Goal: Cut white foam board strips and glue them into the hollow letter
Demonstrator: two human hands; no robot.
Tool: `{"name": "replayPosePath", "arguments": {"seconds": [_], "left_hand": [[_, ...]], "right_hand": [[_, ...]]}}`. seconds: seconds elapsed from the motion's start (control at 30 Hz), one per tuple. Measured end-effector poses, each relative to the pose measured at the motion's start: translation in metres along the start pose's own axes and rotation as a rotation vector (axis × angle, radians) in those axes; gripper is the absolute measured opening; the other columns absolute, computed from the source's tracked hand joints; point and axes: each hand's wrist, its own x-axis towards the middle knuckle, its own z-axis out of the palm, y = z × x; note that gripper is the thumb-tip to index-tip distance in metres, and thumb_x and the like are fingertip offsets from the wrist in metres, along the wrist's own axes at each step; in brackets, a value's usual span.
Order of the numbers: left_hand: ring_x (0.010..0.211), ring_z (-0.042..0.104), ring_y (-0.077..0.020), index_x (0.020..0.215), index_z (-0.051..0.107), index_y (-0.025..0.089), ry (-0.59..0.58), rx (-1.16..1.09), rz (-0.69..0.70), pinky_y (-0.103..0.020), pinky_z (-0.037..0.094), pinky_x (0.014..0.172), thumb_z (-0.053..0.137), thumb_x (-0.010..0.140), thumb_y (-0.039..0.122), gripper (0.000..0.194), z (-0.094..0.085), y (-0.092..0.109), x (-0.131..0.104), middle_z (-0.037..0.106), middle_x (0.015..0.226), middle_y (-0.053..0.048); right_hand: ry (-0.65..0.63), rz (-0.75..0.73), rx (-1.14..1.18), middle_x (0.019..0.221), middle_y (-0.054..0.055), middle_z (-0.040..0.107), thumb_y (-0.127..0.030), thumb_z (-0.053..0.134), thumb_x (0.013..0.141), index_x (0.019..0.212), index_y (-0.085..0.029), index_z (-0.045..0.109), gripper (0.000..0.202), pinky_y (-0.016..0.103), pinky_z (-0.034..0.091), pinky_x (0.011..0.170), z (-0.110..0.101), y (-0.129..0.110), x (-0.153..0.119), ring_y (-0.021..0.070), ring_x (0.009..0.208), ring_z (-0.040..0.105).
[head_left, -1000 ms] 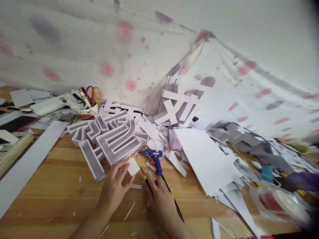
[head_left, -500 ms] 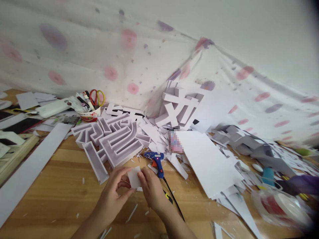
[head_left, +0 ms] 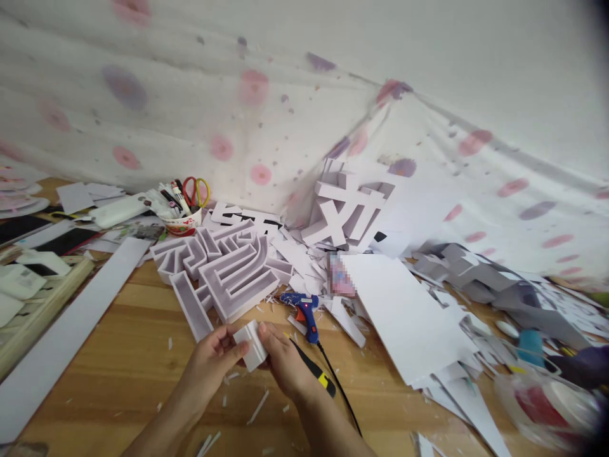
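Between both hands is a small white piece of foam board or card (head_left: 254, 355), with a raised strip or fold across its face. My left hand (head_left: 216, 355) grips its left side, thumb on the front. My right hand (head_left: 285, 362) pinches the right side, with its fingers partly hidden. Just beyond my right hand lies a blue glue gun (head_left: 311, 320) with orange trigger and a lit red light. A black and yellow utility knife (head_left: 326, 383) lies partly under my right hand. Behind my left hand sits a white open-topped character form (head_left: 223, 298) with upright walls.
Another white character form (head_left: 340, 219) leans at the back. A cup of pens and scissors (head_left: 183, 223) stands back left. White sheets (head_left: 404, 317) and scraps lie right, beside a wrapped roll (head_left: 542, 406). A long white strip (head_left: 90, 324) lies left.
The white piece has been turned in my hands and now shows its strip or fold. More of the utility knife shows beside my right hand. The view has shifted slightly.
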Motion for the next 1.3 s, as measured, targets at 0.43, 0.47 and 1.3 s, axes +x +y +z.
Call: {"name": "replayPosePath", "arguments": {"seconds": [0.43, 0.47, 1.3], "left_hand": [[0.051, 0.053, -0.0129, 0.062, 0.057, 0.018, -0.058, 0.016, -0.130, -0.026, 0.049, 0.050, 0.076, 0.046, 0.050, 0.041, -0.005, 0.005, 0.002, 0.051, 0.050, 0.006], [0.053, 0.055, -0.0141, 0.064, 0.057, 0.019, -0.068, 0.018, -0.127, -0.026, 0.050, 0.052, 0.075, 0.048, 0.051, 0.040, -0.005, 0.005, 0.001, 0.054, 0.052, 0.005], [0.072, 0.066, -0.0180, 0.095, 0.064, 0.022, 0.273, 0.425, 0.167, -0.024, 0.051, 0.064, 0.057, 0.071, 0.057, 0.043, -0.065, -0.003, 0.024, 0.072, 0.086, -0.003]], "right_hand": [[0.160, -0.254, -0.523, 0.054, -0.004, 0.038, -0.049, 0.041, 0.087, 0.058, -0.019, 0.042, 0.041, 0.021, 0.027, 0.048, -0.004, 0.003, 0.005, 0.0092, 0.052, 0.036], [0.173, -0.263, -0.560, 0.053, -0.005, 0.037, -0.046, 0.040, 0.087, 0.057, -0.019, 0.041, 0.041, 0.021, 0.027, 0.048, -0.004, 0.001, 0.005, 0.0091, 0.051, 0.036], [0.215, -0.326, -1.176, 0.093, 0.003, 0.065, -0.023, 0.066, 0.076, 0.102, -0.022, 0.061, 0.027, 0.029, 0.042, 0.079, -0.029, -0.005, 0.013, 0.0197, 0.092, 0.055]]}}
